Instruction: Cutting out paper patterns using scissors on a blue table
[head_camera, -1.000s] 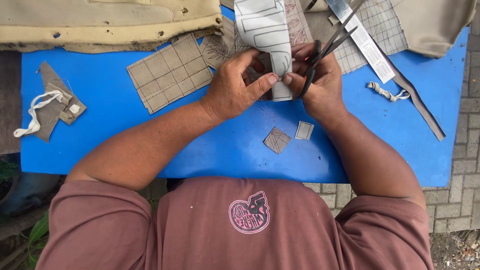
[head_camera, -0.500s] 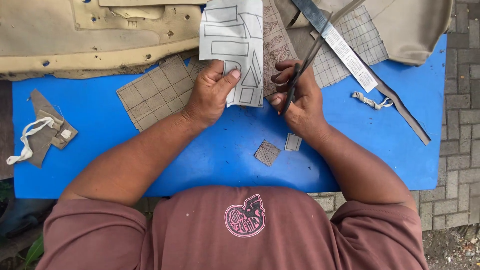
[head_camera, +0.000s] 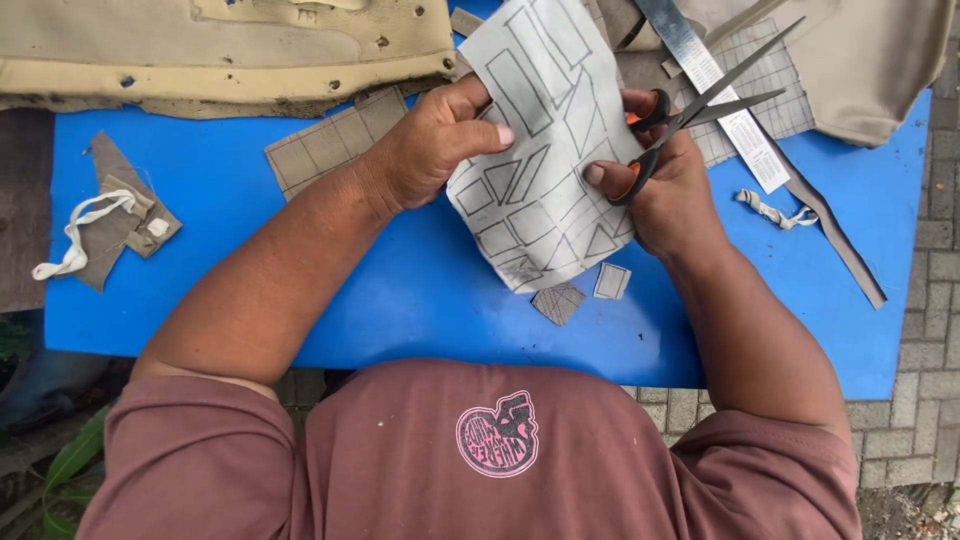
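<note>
Holding a grey sheet (head_camera: 545, 160) marked with drawn shapes above the blue table (head_camera: 400, 300), we see it pinched at its left edge by the left hand (head_camera: 430, 145), thumb on top. The right hand (head_camera: 665, 185) is closed through the orange handles of scissors (head_camera: 700, 100), blades parted and pointing up-right, fingertips touching the sheet's right edge. Two small cut pieces (head_camera: 580, 293) lie just below. A ruler (head_camera: 715, 85) lies beyond the scissors; a gridded swatch (head_camera: 335, 140) sits beside the left wrist.
</note>
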